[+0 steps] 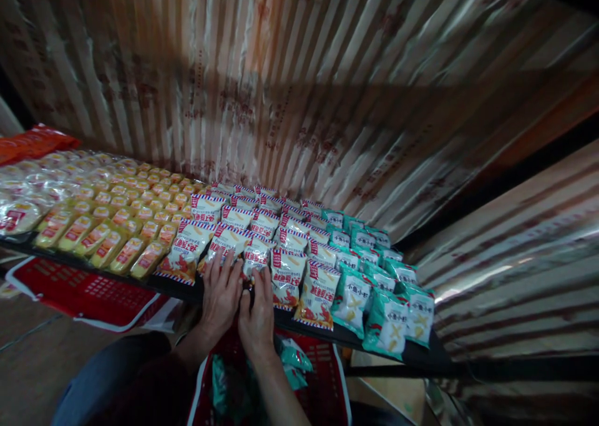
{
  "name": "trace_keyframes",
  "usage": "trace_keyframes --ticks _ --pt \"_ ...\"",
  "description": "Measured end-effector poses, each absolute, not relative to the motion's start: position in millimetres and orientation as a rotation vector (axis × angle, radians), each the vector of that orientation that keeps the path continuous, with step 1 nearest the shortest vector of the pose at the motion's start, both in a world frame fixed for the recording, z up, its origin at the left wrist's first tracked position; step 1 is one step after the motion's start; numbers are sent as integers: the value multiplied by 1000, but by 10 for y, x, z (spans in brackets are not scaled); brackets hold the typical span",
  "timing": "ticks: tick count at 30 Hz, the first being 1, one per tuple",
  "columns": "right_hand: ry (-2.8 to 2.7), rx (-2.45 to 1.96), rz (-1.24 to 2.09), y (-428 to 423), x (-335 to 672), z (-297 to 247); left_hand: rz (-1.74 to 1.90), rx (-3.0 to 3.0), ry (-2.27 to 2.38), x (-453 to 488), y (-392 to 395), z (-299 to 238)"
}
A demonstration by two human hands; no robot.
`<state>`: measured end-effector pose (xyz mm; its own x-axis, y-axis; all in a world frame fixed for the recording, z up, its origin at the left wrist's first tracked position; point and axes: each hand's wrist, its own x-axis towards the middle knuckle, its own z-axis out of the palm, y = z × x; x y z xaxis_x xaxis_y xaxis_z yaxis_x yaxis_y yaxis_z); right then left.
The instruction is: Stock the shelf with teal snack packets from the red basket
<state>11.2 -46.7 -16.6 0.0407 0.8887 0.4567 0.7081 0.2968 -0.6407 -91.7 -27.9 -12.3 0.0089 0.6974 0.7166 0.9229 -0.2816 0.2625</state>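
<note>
Two white snack bags (230, 236) at the front of the black shelf (431, 352) are touched by the left hand (220, 298) and right hand (258, 320), fingers slightly bent; whether either is gripped cannot be told. Yellow packets (125, 255) are ranged leftward, teal bags (395, 323) rightward, a ribbed wall (224, 70) behind. The bags' long axes are aligned front to back, striped ends toward the wall.

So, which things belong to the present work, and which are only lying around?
Likely involved: left hand, right hand, striped-edge snack packets, black shelf.

Likely only nearby: teal snack packets, yellow packets, orange plastic packaging, red basket at left.
</note>
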Motion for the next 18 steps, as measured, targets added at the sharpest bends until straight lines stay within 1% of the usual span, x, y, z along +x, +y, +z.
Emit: trace_keyframes --ticks 6,11,18 --pt "-1717 -1455 242 -436 76 -200 -1107 -1956 -1837 -924 -210 -186" --pt "-1778 -1435 195 -412 79 -224 -1123 -1955 -1892 -905 -179 -241" --pt "-1807 -1368 205 -456 85 -174 -1053 -1946 -1908 -877 -157 -276"
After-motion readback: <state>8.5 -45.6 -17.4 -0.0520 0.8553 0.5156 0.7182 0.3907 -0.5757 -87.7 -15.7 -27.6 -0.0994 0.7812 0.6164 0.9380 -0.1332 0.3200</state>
